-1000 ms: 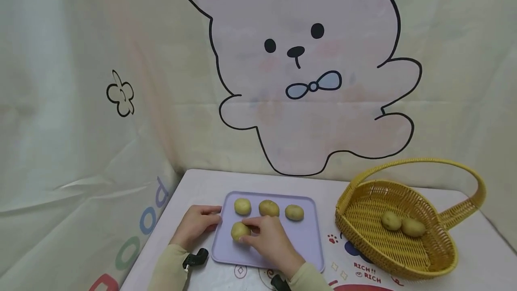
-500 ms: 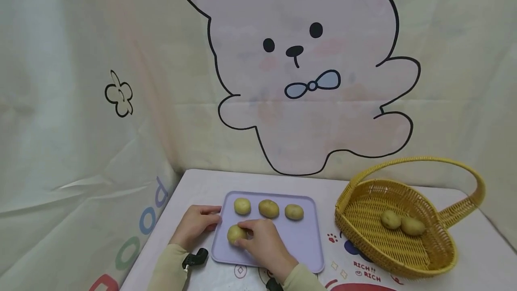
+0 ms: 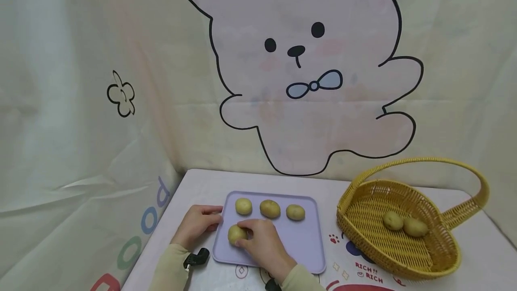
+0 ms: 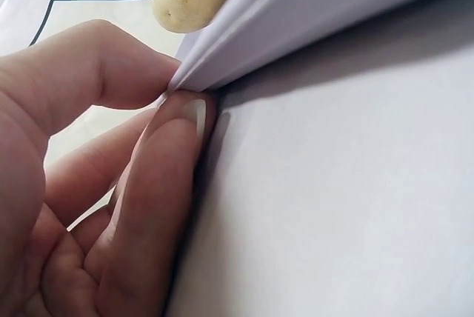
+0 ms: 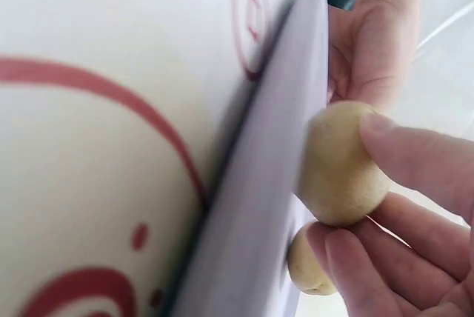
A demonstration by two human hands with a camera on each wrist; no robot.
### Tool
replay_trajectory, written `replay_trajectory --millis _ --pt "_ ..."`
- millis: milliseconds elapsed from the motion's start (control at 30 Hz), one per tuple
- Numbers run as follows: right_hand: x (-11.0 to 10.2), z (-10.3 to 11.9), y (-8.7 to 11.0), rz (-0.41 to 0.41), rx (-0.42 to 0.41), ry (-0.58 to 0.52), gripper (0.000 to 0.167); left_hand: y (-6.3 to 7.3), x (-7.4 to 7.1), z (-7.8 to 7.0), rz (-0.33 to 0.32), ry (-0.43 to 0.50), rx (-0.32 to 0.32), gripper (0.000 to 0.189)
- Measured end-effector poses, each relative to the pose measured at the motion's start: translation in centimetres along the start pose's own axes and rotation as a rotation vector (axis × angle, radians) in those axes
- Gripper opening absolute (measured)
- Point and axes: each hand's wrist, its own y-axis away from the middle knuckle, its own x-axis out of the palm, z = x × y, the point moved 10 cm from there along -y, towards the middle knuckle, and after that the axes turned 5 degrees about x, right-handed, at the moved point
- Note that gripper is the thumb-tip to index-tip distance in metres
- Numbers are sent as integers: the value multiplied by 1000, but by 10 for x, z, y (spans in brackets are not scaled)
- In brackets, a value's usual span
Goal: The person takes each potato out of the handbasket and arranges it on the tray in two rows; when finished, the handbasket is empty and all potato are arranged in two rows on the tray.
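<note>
My right hand (image 3: 264,244) holds a round yellow potato (image 3: 237,235) between thumb and fingers at the front left of a lilac tray (image 3: 291,241). The right wrist view shows that potato (image 5: 344,165) close to the tray's rim, with fingertips on both sides of it. My left hand (image 3: 197,223) is at the tray's left edge. Up close, its thumb and index finger pinch the rim (image 4: 222,58). Along the back of the tray lie three more potatoes: a left one (image 3: 243,206), a middle one (image 3: 269,209) and a right one (image 3: 295,212).
A yellow woven basket (image 3: 379,253) with a tall handle stands right of the tray, holding two potatoes (image 3: 404,224). The white table (image 3: 202,183) carries a printed cover with red lettering. A curtain with a cartoon bear (image 3: 299,125) hangs behind.
Over the first half second my right hand moved the potato a little left and toward the front of the tray. Since then it has stayed there. The left hand keeps its place.
</note>
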Motion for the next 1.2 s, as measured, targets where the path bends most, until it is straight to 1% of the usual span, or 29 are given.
replay_trajectory --millis 167,300,467,700,767,833,900,1000,1100,1200 --pt "1 0 0 -9 10 -2 39 0 -1 0 2 -4 -4 37" --pt "0 -1 1 2 23 -10 40 -1 -1 2 2 -3 -5 37" --pt "-1 1 2 5 12 -10 43 -2 -1 3 -3 12 -8 37" --pt "-3 0 0 27 29 5 44 -1 -1 2 -8 20 -10 38" --pt "-9 -4 2 28 43 7 44 -4 5 0 4 22 -7 38" --pt "-15 -8 4 41 60 -8 45 -6 10 -3 19 18 -3 38" --pt "-23 -11 8 60 82 -53 46 -7 13 -4 21 1 -2 38" --pt "-39 -15 18 98 114 -113 46 -4 10 -4 20 -33 -3 39" --pt "-65 -20 34 136 123 -104 46 -2 3 -2 12 -62 -14 41" --pt "-103 -29 53 163 106 -38 45 -1 -4 -1 12 -86 -20 42"
